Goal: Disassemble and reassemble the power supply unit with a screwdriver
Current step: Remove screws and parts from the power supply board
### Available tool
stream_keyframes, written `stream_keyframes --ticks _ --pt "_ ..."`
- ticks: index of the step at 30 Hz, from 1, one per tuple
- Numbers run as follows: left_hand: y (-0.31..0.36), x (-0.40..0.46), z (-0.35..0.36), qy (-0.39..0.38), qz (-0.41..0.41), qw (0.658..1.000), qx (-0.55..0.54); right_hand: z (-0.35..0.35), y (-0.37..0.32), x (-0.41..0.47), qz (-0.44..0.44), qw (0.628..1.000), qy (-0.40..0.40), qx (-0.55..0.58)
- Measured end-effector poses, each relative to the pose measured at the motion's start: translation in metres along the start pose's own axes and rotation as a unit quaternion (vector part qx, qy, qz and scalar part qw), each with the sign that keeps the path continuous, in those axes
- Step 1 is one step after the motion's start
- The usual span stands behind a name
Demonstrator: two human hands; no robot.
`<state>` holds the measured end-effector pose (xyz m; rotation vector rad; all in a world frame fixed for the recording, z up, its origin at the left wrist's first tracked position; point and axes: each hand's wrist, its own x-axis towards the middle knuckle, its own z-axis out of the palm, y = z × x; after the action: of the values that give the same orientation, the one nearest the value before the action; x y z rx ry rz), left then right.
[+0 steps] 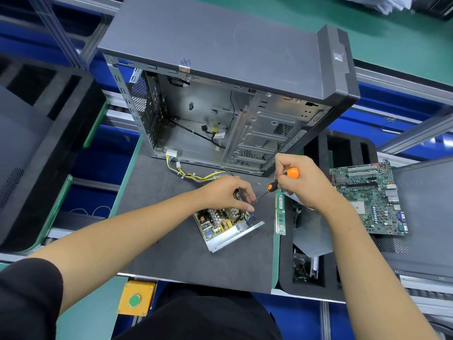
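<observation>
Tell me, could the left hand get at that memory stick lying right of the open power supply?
Probably not at once: the left hand is gripping the power supply, and the screwdriver in the right hand crosses between it and the memory stick.

You will find no text you can read here: the sticker (185, 65) on the computer case (220, 45) and the label on the memory stick (280, 212) are perhaps printed, but too blurred.

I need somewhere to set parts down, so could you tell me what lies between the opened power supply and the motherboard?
In the head view, a RAM stick lies between the power supply and motherboard.
</observation>
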<state>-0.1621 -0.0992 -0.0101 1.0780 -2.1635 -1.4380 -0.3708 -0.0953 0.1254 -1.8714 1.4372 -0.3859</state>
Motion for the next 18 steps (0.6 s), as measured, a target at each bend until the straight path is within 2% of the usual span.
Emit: stream_keyframes --ticks 7,14,18 --pt "-0.0037 0.0001 0.0051 0.024 -0.001 1.0 0.011 -0.0001 0.0013 -0.001 -0.001 1.0 -0.001 0.002" --pt "-0.0058 -0.0002 0.004 0.013 0.017 1.0 0.006 -0.0001 0.0027 -0.0001 -0.004 1.0 -0.009 0.009" --pt "-0.0062 0.0027 0.0037 -0.006 0.038 0.997 0.071 -0.0062 0.0073 0.0005 0.002 1.0 0.001 0.031"
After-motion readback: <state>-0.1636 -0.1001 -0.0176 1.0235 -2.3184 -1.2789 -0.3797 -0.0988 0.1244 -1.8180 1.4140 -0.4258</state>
